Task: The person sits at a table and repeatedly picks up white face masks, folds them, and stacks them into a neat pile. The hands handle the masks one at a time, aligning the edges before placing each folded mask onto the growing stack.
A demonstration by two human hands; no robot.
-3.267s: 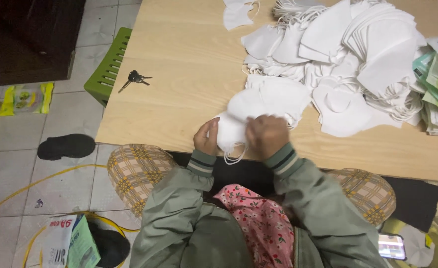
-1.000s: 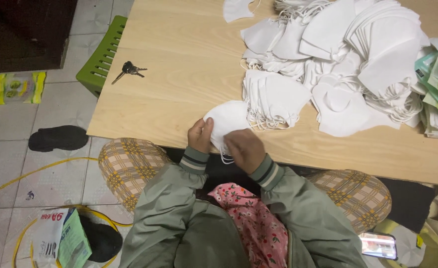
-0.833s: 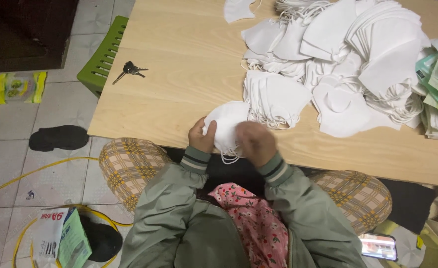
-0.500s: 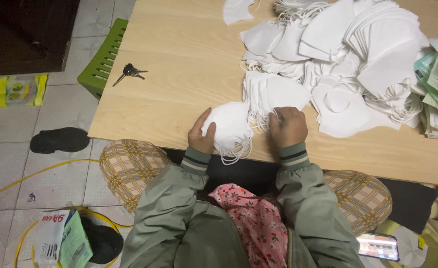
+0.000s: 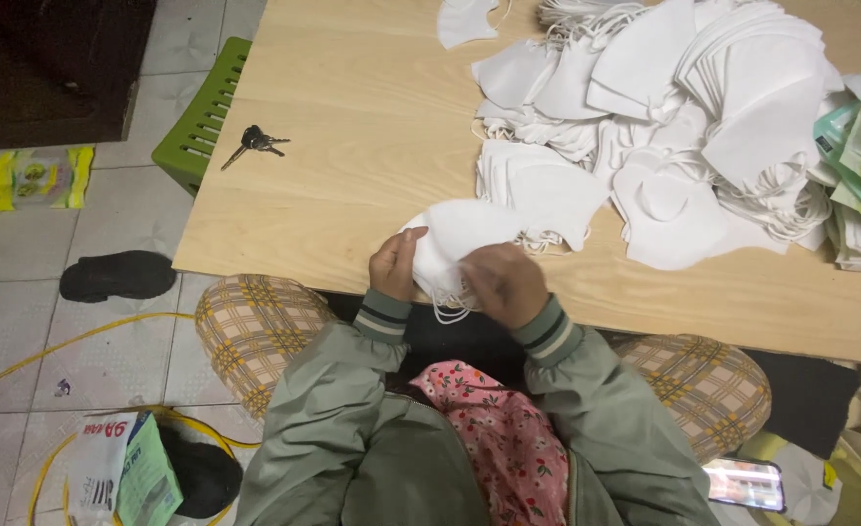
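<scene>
Overhead, a pale wooden table (image 5: 352, 185) stands on a tiled floor (image 5: 31, 321), with keys (image 5: 253, 143) near its left edge, a green stool (image 5: 201, 127) beside it and a black shoe (image 5: 116, 276) below. At the near edge, the left hand (image 5: 393, 265) and right hand (image 5: 503, 282) both grip 1 white mask (image 5: 455, 239) (its ear loops dangle toward the lap), just beside the mask pile (image 5: 664, 117). Its long axis runs left to right, roughly along the table edge.
</scene>
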